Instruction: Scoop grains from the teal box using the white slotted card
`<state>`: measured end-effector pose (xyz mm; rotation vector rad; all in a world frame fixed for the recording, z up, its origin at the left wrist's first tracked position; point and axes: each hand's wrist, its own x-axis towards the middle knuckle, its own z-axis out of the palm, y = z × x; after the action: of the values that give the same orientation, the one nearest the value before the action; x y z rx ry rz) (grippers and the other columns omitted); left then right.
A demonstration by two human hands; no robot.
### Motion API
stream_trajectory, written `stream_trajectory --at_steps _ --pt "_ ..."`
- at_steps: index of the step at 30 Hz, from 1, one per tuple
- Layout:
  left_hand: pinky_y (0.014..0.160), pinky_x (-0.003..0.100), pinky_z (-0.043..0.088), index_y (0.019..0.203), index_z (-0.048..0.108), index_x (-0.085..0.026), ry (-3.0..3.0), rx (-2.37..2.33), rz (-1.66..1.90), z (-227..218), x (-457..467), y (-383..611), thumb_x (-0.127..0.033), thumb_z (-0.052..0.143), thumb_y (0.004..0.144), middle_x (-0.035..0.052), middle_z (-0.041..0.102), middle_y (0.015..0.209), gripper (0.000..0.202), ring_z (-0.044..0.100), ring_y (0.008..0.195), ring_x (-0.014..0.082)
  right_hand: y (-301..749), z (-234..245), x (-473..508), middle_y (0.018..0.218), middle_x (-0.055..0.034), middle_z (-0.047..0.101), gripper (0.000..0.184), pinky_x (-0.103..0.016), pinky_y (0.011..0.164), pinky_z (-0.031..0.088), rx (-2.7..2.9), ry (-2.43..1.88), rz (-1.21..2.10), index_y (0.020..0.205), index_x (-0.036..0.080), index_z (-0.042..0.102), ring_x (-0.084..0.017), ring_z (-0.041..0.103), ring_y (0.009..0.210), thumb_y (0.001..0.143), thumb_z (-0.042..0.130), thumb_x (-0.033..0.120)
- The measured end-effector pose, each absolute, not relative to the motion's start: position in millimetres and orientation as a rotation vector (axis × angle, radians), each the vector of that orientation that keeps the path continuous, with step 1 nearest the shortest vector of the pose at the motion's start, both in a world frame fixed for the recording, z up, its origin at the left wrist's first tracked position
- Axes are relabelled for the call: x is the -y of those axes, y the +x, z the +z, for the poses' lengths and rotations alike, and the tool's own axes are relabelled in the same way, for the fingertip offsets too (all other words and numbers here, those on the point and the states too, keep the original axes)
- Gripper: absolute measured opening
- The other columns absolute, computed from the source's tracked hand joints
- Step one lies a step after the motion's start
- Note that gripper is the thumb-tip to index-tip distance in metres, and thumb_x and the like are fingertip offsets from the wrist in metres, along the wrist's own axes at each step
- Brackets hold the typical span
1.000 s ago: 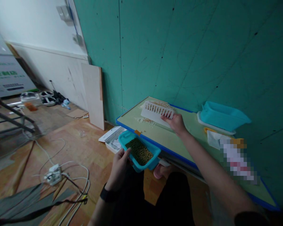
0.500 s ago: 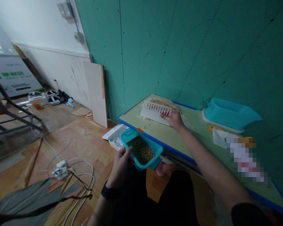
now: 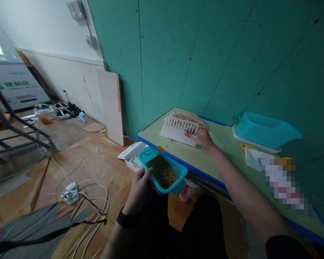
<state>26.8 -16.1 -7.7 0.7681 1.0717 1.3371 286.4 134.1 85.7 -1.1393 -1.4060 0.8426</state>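
My left hand [image 3: 140, 183] grips the near rim of a blue plastic tub [image 3: 181, 182], thumb on top. Inside it lie small dark green beans [image 3: 158, 166] and pale yellow beans [image 3: 169, 176]. The tub hangs just off the table's front edge, below its top. In my right hand [image 3: 201, 138] is a white slotted plastic plate [image 3: 175, 133], held tilted by its right end, with its slots along the upper side. Behind the plate, yellow beans [image 3: 183, 116] and pale grains [image 3: 202, 122] lie spread on the tabletop [image 3: 218, 135]; a few beans show in front of it.
At the table's right stands a larger blue tub [image 3: 267, 127] on a white base. A white and yellow cloth-like item [image 3: 252, 158] lies before it. A green wall [image 3: 178, 54] rises behind. A white open box [image 3: 132, 154] and a power strip [image 3: 70, 193] with cables are on the floor.
The white plate has shifted slightly towards the table's front edge, now covering some beans that lay before it. My left hand and the tub hold nearly the same place.
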Motion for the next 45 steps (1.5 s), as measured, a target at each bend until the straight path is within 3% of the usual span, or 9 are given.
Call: stream_trajectory --at_steps 15,24,31,38,45 --pt "0.044 0.022 0.034 0.065 0.059 -0.019 0.772 -1.074 1.348 -6.0 16.5 27.9 -0.053 0.083 0.069 -0.0045 0.056 0.048 0.042 0.048 0.041 0.0105 294.5 91.4 -130.8 0.096 -0.0069 0.079 0.046 -0.041 0.093 0.054 1.369 -1.044 0.941 0.088 0.019 0.074 -0.025 0.073 0.092 0.053 0.092 0.043" --pt "0.043 0.021 0.034 0.065 0.059 -0.018 0.744 -1.046 1.355 -4.7 15.7 29.5 -0.053 0.086 0.065 -0.0050 0.056 0.047 0.044 0.048 0.041 0.0101 300.2 89.9 -130.5 0.094 -0.0061 0.079 0.051 -0.041 0.092 0.053 1.385 -1.101 1.011 0.090 0.020 0.074 -0.025 0.071 0.092 0.049 0.094 0.044" --pt "0.045 0.021 0.036 0.067 0.060 -0.018 0.760 -1.056 1.338 -5.6 18.7 28.6 -0.052 0.083 0.071 -0.0040 0.058 0.049 0.041 0.049 0.043 0.0102 297.8 92.3 -127.2 0.090 -0.0046 0.078 0.049 -0.041 0.091 0.053 1.372 -1.087 0.995 0.083 0.021 0.075 -0.025 0.070 0.089 0.046 0.095 0.045" --pt "0.044 0.021 0.037 0.065 0.059 -0.018 0.751 -1.053 1.348 -6.8 18.1 31.4 -0.056 0.083 0.068 -0.0039 0.056 0.047 0.045 0.048 0.042 0.0102 296.5 89.5 -113.8 0.088 -0.0060 0.078 0.045 -0.042 0.089 0.054 1.445 -1.113 0.990 0.078 0.021 0.076 -0.026 0.071 0.087 0.050 0.094 0.051" --pt "0.045 0.021 0.037 0.069 0.062 -0.018 0.742 -1.082 1.325 -2.3 19.0 32.5 -0.055 0.083 0.068 -0.0039 0.057 0.049 0.043 0.049 0.043 0.0103 305.2 93.7 -108.2 0.088 -0.0060 0.079 0.048 -0.046 0.094 0.054 1.355 -1.138 0.883 0.078 0.020 0.077 -0.027 0.072 0.089 0.047 0.095 0.052"
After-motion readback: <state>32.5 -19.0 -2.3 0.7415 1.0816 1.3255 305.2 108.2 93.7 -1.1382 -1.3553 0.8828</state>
